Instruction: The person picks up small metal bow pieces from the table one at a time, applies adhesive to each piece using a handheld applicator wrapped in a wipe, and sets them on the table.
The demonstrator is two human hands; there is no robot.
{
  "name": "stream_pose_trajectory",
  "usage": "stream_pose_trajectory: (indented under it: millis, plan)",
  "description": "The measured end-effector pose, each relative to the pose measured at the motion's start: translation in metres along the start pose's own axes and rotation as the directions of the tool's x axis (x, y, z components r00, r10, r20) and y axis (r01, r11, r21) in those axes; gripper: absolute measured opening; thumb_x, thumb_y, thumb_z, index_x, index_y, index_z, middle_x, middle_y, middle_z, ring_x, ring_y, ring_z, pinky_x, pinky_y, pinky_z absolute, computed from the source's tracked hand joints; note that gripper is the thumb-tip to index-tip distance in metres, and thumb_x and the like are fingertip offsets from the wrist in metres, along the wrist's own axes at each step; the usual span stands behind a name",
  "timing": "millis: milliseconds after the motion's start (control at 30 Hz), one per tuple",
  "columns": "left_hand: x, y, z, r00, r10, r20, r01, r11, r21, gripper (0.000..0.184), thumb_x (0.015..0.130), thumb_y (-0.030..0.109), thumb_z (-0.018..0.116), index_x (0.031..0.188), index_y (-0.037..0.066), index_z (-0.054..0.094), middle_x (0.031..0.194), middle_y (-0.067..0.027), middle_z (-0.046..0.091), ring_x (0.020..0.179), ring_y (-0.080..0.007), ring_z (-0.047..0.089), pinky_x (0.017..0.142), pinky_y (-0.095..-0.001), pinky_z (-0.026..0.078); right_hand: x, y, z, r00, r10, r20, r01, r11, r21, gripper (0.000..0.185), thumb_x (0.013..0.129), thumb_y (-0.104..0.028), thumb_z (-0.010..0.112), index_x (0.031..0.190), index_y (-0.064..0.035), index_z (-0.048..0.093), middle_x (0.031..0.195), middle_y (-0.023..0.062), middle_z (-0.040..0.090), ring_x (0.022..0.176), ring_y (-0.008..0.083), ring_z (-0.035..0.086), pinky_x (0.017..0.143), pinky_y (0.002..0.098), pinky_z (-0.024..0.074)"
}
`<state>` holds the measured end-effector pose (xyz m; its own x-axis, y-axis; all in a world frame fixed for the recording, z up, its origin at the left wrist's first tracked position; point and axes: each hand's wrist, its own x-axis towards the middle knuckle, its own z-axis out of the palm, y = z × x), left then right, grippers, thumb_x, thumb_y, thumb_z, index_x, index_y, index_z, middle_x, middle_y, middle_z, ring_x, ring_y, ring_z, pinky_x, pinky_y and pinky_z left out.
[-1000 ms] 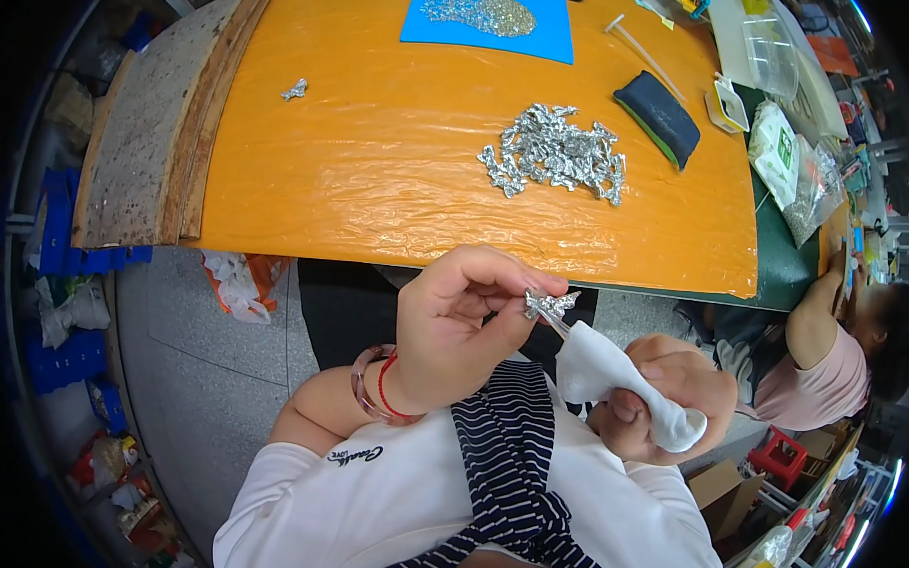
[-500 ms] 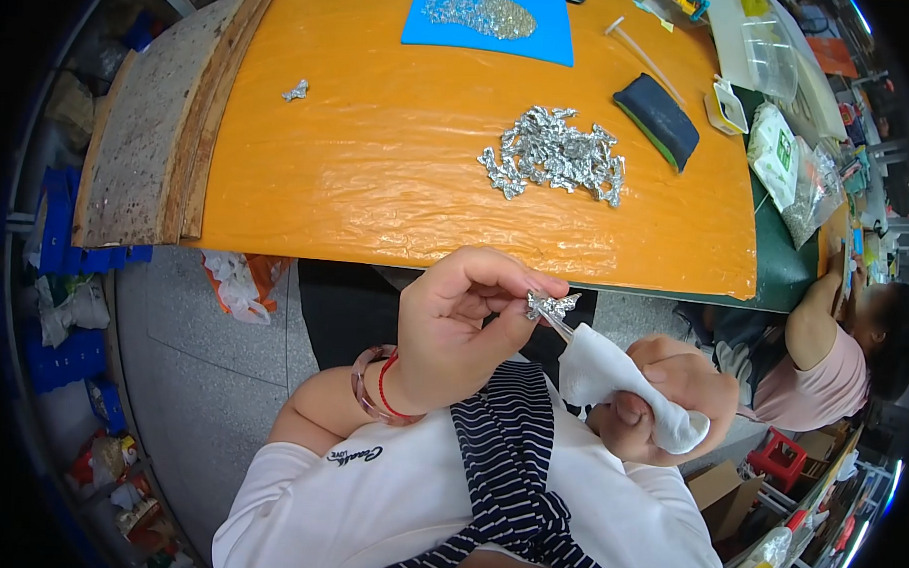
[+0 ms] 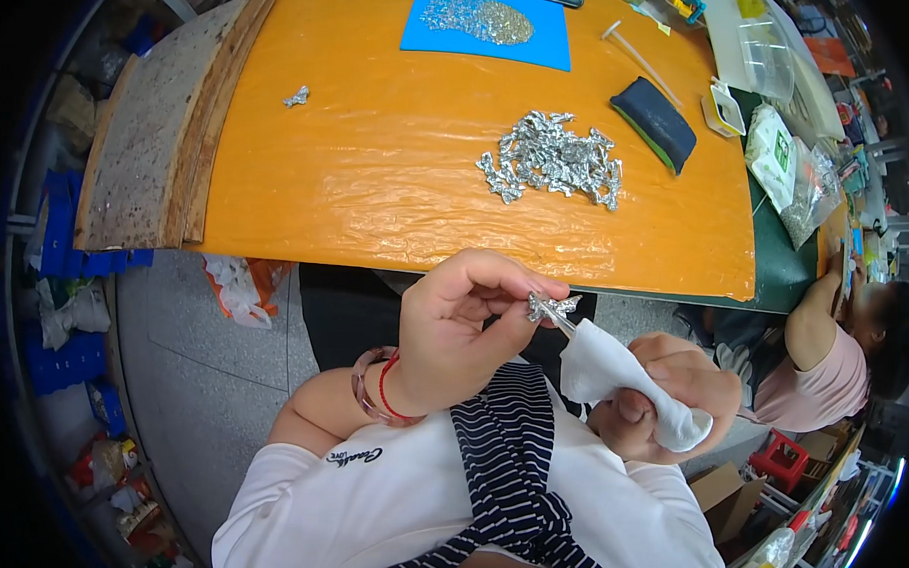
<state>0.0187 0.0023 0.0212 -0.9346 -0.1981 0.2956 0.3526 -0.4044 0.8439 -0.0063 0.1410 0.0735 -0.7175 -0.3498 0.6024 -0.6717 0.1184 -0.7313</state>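
Note:
Between the thumb and fingers of my left hand (image 3: 474,310) is a small silvery metal piece (image 3: 552,307). My right hand (image 3: 671,397) is closed round a tool wrapped in white cloth (image 3: 617,375); its thin metal tip (image 3: 563,326) touches the silvery piece. Beyond my hands, a pile of similar silvery pieces (image 3: 559,159) lies on the orange tabletop (image 3: 378,181). One single piece (image 3: 297,96) lies apart at the left. Small glittering bits (image 3: 484,18) are spread on a blue mat (image 3: 543,52) at the far side.
A dark pad (image 3: 653,124), a white rod (image 3: 642,62) and a small tray (image 3: 724,110) are at the table's right. Plastic bags (image 3: 772,155) lie beyond them. Wooden boards (image 3: 160,123) stand at the left edge. Another person (image 3: 822,367) sits at the right.
Both hands keep their hold and have shifted only very slightly. The view of the table has moved a little; the pieces lie as before.

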Motion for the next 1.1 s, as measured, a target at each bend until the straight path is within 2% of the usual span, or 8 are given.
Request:
stream_pose_trajectory:
  millis: [33,167,233,433,800,867,1000,1100]
  plan:
    - [0.000,-0.001,0.000,1.000,0.008,0.006,-0.008,0.998,-0.057,0.016,0.069,-0.013,0.043,0.083,-0.005,0.043,0.084,-0.0152,0.051,0.082,-0.0173,0.053,0.070,-0.0243,0.045,0.000,0.000,0.001,0.999,-0.031,0.015,0.031,0.999,-0.010,0.028,0.066,-0.012,0.061,0.077,-0.0018,0.037,0.057,0.0058,0.044,0.043,0.0125,0.043,0.038,0.0236,0.0346]
    - [0.000,0.000,0.000,1.000,0.004,-0.007,-0.004,0.999,-0.054,0.016,0.069,-0.013,0.044,0.083,-0.005,0.042,0.085,-0.0159,0.051,0.081,-0.0173,0.053,0.070,-0.0245,0.045,0.001,0.001,-0.003,0.997,-0.036,0.071,0.041,0.996,-0.074,0.030,0.067,-0.016,0.061,0.076,-0.0019,0.036,0.054,0.0050,0.043,0.042,0.0127,0.043,0.037,0.0235,0.0341]
    - [0.003,0.002,0.001,1.000,0.003,-0.020,-0.002,0.998,0.069,0.014,0.072,-0.008,0.045,0.081,0.000,0.038,0.079,-0.0162,0.051,0.069,-0.0180,0.054,0.062,-0.0281,0.048,0.001,0.003,-0.005,0.998,-0.049,-0.041,0.055,0.986,0.158,0.034,0.049,0.000,0.070,0.073,-0.0027,0.046,0.055,0.0077,0.051,0.045,0.0181,0.051,0.039,0.0252,0.0395]
    - [0.002,0.000,-0.001,0.995,-0.074,-0.072,0.057,0.975,-0.213,0.011,0.073,-0.008,0.043,0.082,-0.004,0.040,0.084,-0.0180,0.052,0.073,-0.0156,0.053,0.066,-0.0261,0.045,-0.005,0.012,-0.007,0.984,-0.040,-0.174,0.077,0.975,0.209,0.032,0.055,-0.001,0.066,0.076,0.0009,0.042,0.056,0.0089,0.049,0.044,0.0166,0.049,0.038,0.0243,0.0384]
    - [0.000,-0.005,-0.002,0.995,-0.046,-0.088,0.025,0.975,-0.222,0.012,0.073,-0.006,0.044,0.084,-0.003,0.038,0.084,-0.0190,0.052,0.071,-0.0164,0.053,0.066,-0.0262,0.045,-0.004,0.009,-0.002,0.988,0.071,-0.138,-0.045,0.982,0.185,0.028,0.047,0.001,0.069,0.069,-0.0029,0.052,0.050,0.0086,0.051,0.043,0.0189,0.051,0.037,0.0243,0.0390]
    - [-0.001,-0.006,-0.002,0.996,-0.037,-0.086,0.017,0.976,-0.218,0.012,0.074,-0.006,0.044,0.084,-0.003,0.038,0.084,-0.0190,0.052,0.072,-0.0165,0.053,0.066,-0.0261,0.045,-0.007,0.008,0.004,0.978,0.049,-0.204,-0.042,0.998,0.037,0.038,0.062,-0.025,0.066,0.071,-0.0026,0.037,0.053,0.0060,0.045,0.041,0.0143,0.045,0.038,0.0222,0.0351]
    - [-0.001,-0.007,-0.002,0.998,0.011,-0.068,-0.021,0.988,-0.152,0.013,0.074,-0.005,0.045,0.084,-0.003,0.038,0.084,-0.0191,0.051,0.073,-0.0165,0.053,0.066,-0.0259,0.045,-0.006,0.008,0.003,0.979,0.063,-0.193,-0.059,0.998,0.026,0.037,0.063,-0.025,0.066,0.071,-0.0028,0.037,0.053,0.0058,0.045,0.041,0.0143,0.045,0.037,0.0222,0.0344]
    - [-0.001,-0.007,-0.001,0.998,0.014,-0.068,-0.024,0.990,-0.138,0.013,0.074,-0.005,0.045,0.084,-0.004,0.039,0.084,-0.0189,0.051,0.073,-0.0163,0.053,0.066,-0.0257,0.045,-0.003,0.009,-0.005,0.993,0.071,-0.091,-0.066,0.996,0.060,0.032,0.048,-0.002,0.070,0.072,-0.0047,0.049,0.050,0.0077,0.051,0.043,0.0183,0.051,0.038,0.0242,0.0402]
